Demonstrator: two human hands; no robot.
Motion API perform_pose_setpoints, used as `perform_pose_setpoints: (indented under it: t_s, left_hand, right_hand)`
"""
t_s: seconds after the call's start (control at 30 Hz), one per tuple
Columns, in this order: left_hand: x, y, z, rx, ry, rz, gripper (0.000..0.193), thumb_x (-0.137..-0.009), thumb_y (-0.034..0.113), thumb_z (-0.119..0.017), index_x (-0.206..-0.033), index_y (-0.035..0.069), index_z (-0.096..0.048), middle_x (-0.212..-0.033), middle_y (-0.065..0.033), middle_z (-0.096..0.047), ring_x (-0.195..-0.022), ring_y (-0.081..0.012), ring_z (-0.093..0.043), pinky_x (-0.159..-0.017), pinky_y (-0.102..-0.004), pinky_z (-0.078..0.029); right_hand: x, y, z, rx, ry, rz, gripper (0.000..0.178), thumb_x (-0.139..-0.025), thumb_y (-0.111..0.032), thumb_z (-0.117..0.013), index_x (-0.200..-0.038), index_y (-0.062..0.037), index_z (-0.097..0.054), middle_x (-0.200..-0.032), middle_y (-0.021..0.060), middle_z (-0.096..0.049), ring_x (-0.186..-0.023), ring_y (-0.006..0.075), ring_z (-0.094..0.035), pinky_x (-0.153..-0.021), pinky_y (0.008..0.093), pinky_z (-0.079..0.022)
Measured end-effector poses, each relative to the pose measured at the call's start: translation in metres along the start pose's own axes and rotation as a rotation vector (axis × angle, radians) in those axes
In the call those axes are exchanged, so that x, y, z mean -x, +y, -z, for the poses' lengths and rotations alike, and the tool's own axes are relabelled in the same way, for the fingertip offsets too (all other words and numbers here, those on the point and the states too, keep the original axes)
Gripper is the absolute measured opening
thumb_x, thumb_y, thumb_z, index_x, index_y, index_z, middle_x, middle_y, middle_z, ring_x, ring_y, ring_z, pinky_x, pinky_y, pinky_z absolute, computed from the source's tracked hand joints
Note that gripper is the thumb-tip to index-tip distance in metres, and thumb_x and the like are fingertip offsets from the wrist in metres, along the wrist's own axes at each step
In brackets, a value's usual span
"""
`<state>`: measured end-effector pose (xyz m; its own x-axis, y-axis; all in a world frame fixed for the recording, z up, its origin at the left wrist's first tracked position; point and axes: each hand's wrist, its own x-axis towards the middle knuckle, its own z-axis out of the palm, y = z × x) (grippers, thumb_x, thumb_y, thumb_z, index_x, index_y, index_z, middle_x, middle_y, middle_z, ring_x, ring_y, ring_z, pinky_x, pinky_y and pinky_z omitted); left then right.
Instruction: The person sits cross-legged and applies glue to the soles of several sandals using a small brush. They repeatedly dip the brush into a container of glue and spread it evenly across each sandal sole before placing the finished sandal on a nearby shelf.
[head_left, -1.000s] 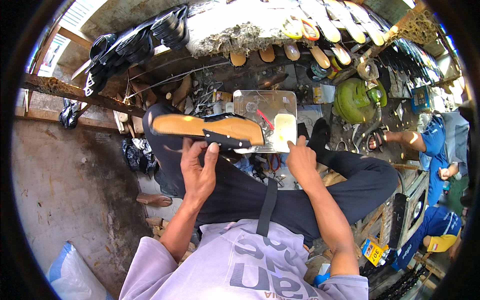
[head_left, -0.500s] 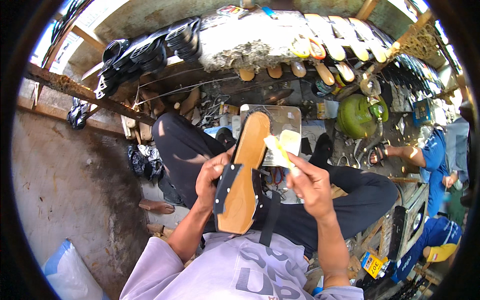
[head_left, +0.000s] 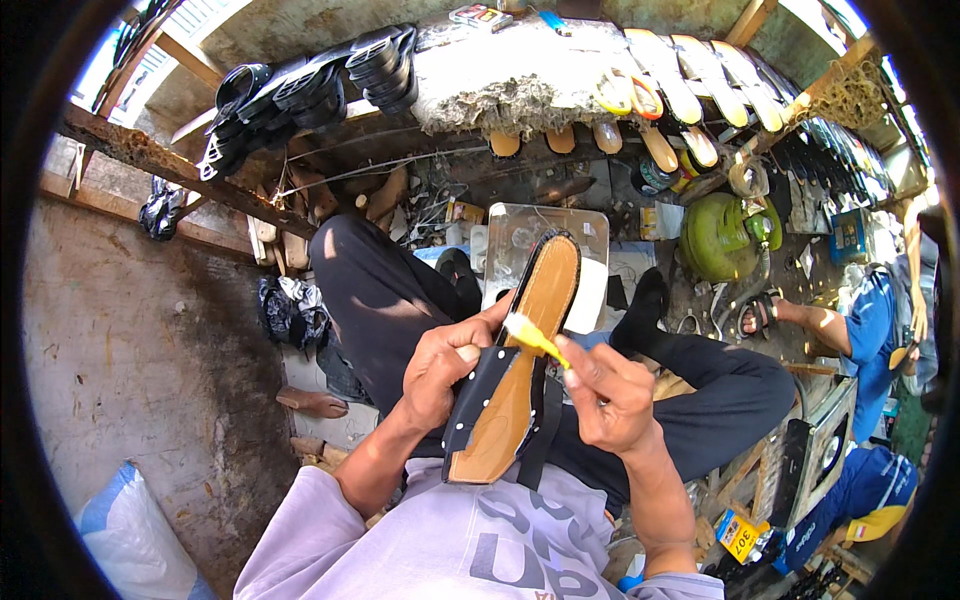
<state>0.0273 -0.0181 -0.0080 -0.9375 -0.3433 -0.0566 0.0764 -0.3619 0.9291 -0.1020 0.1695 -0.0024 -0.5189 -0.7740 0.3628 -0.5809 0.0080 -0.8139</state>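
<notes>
A sandal [head_left: 552, 290] is held up over my lap, its tan insole toward me. Its black strap [head_left: 470, 415] with white studs is split down the middle, the two sides lying along the edges of the sole. My left hand [head_left: 440, 372] grips the sandal by its left edge, thumb near the strap's top. Pinched in my right hand [head_left: 612, 398] is a small yellow brush [head_left: 538, 342]. Its whitish tip is over the insole, by the upper end of the left strap piece; whether it touches is unclear.
Beyond the sandal stands a clear plastic box [head_left: 590, 225]. A green gas cylinder [head_left: 715, 237] is at the right, near another person's sandalled foot [head_left: 760, 312]. Black straps [head_left: 385, 75] and tan soles [head_left: 665, 75] line the far ledge. A wooden shoe last [head_left: 312, 402] lies left.
The sandal has shifted right and leans further that way. My right hand has brought the brush from the insole's right edge across to the left strap piece.
</notes>
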Motion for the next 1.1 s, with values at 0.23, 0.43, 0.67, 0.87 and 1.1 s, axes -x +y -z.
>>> perform_pose_setpoints:
  t_s: [0.23, 0.43, 0.67, 0.87, 1.1]
  left_hand:
    - [-0.001, 0.002, 0.0, -0.057, -0.09, -0.027, 0.034, -0.091, 0.028, -0.049, -0.069, 0.001, -0.052, -0.152, -0.0383, -0.032, -0.139, -0.0336, -0.043, -0.105, -0.035, -0.036]
    - [-0.001, 0.001, 0.0, -0.076, -0.083, -0.085, 0.025, -0.091, 0.018, -0.045, -0.074, 0.0, -0.05, -0.148, -0.0376, -0.04, -0.144, -0.031, -0.037, -0.105, -0.0356, -0.036]
    - [0.004, 0.0, 0.002, 0.014, -0.029, 0.053, 0.038, -0.085, 0.036, -0.056, -0.067, 0.003, -0.051, -0.142, -0.0383, -0.046, -0.112, -0.0303, -0.061, -0.088, -0.0343, -0.047]
    - [0.001, -0.002, 0.001, 0.037, -0.095, 0.028, 0.041, -0.084, 0.037, -0.056, -0.062, 0.003, -0.048, -0.125, -0.0379, -0.056, -0.096, -0.0292, -0.062, -0.08, -0.0324, -0.046]
    - [-0.003, -0.009, -0.002, -0.046, -0.119, -0.065, 0.044, -0.087, 0.034, -0.055, -0.058, 0.002, -0.047, -0.131, -0.042, -0.053, -0.12, -0.0385, -0.06, -0.089, -0.036, -0.048]
  right_hand:
    - [0.007, -0.004, 0.016, 0.164, 0.052, 0.068, 0.039, -0.08, 0.004, -0.065, -0.118, -0.0041, -0.073, -0.064, 0.0055, -0.053, -0.048, 0.016, -0.049, -0.045, 0.0283, -0.037]
    - [0.01, -0.003, 0.008, -0.059, -0.057, 0.046, 0.039, -0.081, 0.004, -0.065, -0.12, -0.0027, -0.071, -0.063, 0.0062, -0.052, -0.049, 0.0163, -0.046, -0.045, 0.03, -0.037]
    - [0.006, -0.007, 0.01, 0.055, 0.074, -0.05, 0.042, -0.081, 0.003, -0.067, -0.122, -0.0054, -0.071, -0.063, 0.0056, -0.052, -0.049, 0.0185, -0.051, -0.046, 0.0308, -0.042]
    - [0.002, -0.004, 0.013, 0.08, 0.109, -0.022, 0.041, -0.083, 0.005, -0.065, -0.124, -0.0024, -0.069, -0.066, 0.0082, -0.054, -0.051, 0.0167, -0.05, -0.048, 0.029, -0.041]
    - [0.002, -0.018, 0.009, 0.112, 0.25, -0.251, 0.037, -0.093, 0.003, -0.06, -0.13, 0.0013, -0.064, -0.069, 0.0108, -0.055, -0.055, 0.014, -0.048, -0.051, 0.0276, -0.04]
